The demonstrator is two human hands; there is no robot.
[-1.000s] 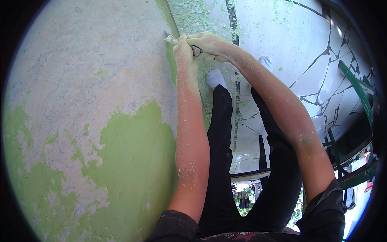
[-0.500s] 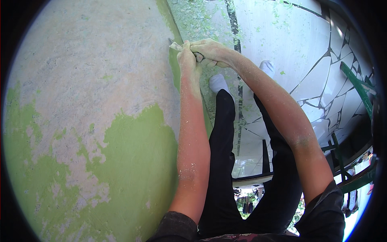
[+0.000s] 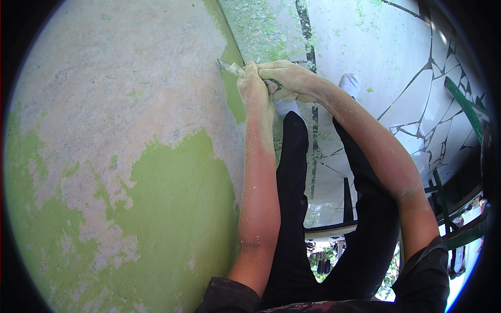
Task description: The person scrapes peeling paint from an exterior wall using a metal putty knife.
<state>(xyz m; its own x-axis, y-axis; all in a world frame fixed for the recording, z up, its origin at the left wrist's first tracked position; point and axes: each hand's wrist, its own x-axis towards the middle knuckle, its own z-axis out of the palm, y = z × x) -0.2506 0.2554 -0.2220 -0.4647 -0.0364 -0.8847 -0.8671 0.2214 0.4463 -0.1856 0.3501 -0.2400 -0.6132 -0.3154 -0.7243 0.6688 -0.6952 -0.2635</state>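
My left hand [image 3: 253,86] is closed around a scraper [image 3: 233,68], near its blade end. The blade's tip reaches left to the wall, beside a strip of green paint [image 3: 229,86]; whether it touches is hard to tell. My right hand [image 3: 292,79] grips the rear of the same tool, pressed close against the left, and a dark bit of the handle shows below its fingers. Pale dust coats both hands and forearms. The wall [image 3: 120,73] is scraped to a pale, rough surface above, while a large patch of green paint [image 3: 180,193] still covers its lower part.
Green paint flakes [image 3: 261,36] lie thick on the floor along the wall's foot. Pale irregular tiles [image 3: 376,57] with dark joints cover the floor. A green metal frame [image 3: 464,109] stands at the right. My white-socked foot [image 3: 348,83] is below my right arm.
Both hands have shifted slightly right and toward me with the scraper. More of its blade now shows beyond my left hand, angled away from the paint strip's edge.
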